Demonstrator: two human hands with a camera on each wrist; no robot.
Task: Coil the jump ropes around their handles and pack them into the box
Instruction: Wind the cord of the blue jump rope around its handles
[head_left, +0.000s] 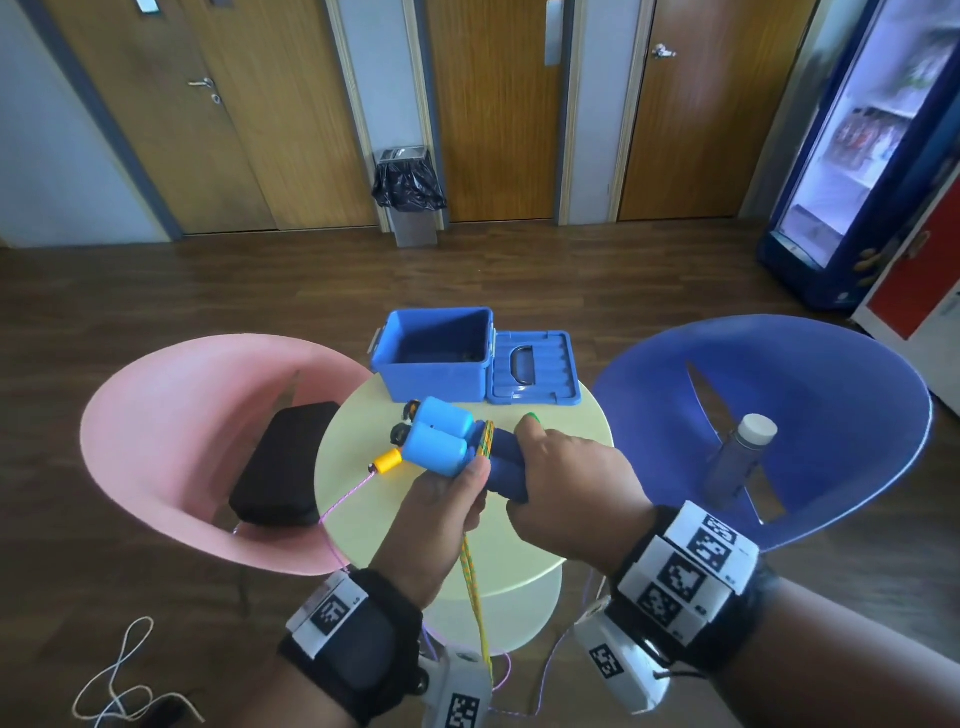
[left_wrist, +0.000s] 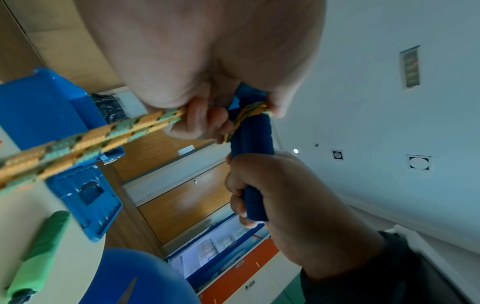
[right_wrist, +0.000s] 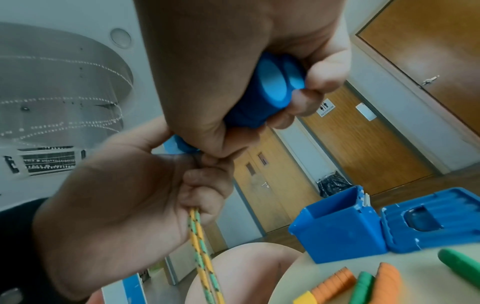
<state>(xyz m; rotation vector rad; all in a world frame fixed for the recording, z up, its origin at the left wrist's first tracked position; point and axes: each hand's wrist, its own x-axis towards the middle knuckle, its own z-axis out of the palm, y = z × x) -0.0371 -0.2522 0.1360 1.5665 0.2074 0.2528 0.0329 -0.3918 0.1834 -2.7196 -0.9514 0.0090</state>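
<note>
Over the round yellow table (head_left: 545, 540), my right hand (head_left: 535, 462) grips the dark foam part of two blue jump rope handles (head_left: 441, 441) held side by side. Their light blue ends point left toward the box. My left hand (head_left: 465, 486) pinches the yellow-green rope (head_left: 475, 597) just under the handles, where a few turns wrap them (left_wrist: 249, 115). The doubled rope (right_wrist: 202, 257) hangs down from that fist. The open blue box (head_left: 434, 358) stands at the table's far edge, with its lid (head_left: 532, 369) lying flat to its right.
A yellow-handled rope with a purple cord (head_left: 388, 461) lies below the blue handles. Green and orange handles (right_wrist: 363, 288) lie on the table. A pink chair (head_left: 171, 426) holds a black case, and a blue chair (head_left: 810, 395) holds a bottle (head_left: 737, 462). A white cord (head_left: 119, 691) lies on the floor.
</note>
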